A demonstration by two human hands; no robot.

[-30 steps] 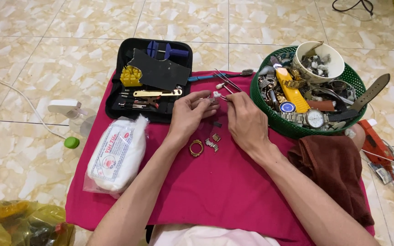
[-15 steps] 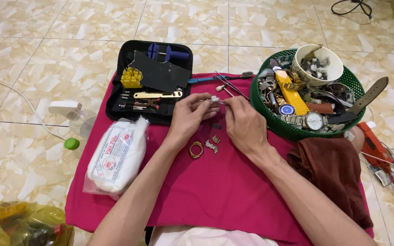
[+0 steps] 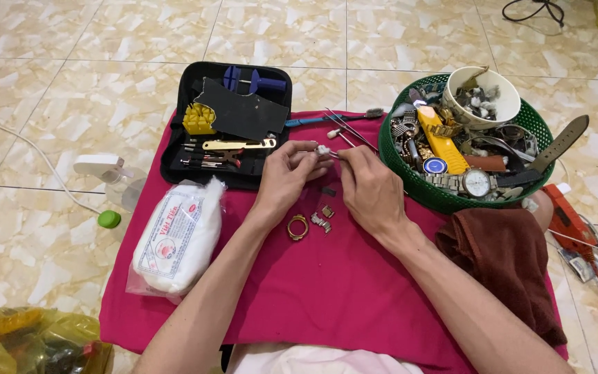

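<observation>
A: What is held between the two hands?

B: A small white wad, probably cotton [image 3: 323, 149], is pinched at the fingertips of the left hand [image 3: 286, 172]. The right hand [image 3: 368, 185] is closed narrowly around a thin tool whose tip is met by the wad; the tool itself is too small to be named.

A: Where is this being done?

B: Above a magenta cloth [image 3: 327, 291] spread on the tiled floor [image 3: 70, 104]. Just below the hands, a gold ring-shaped watch part [image 3: 297, 226] and a few small metal links [image 3: 322, 217] are laid on the cloth.

A: And around them?

B: An open black tool case [image 3: 226, 125] is placed behind the left hand, a bag of cotton wool [image 3: 174, 239] to its left. A green basket [image 3: 417, 190] filled with watches and straps is set to the right, with a brown towel [image 3: 506, 263] beside it.
</observation>
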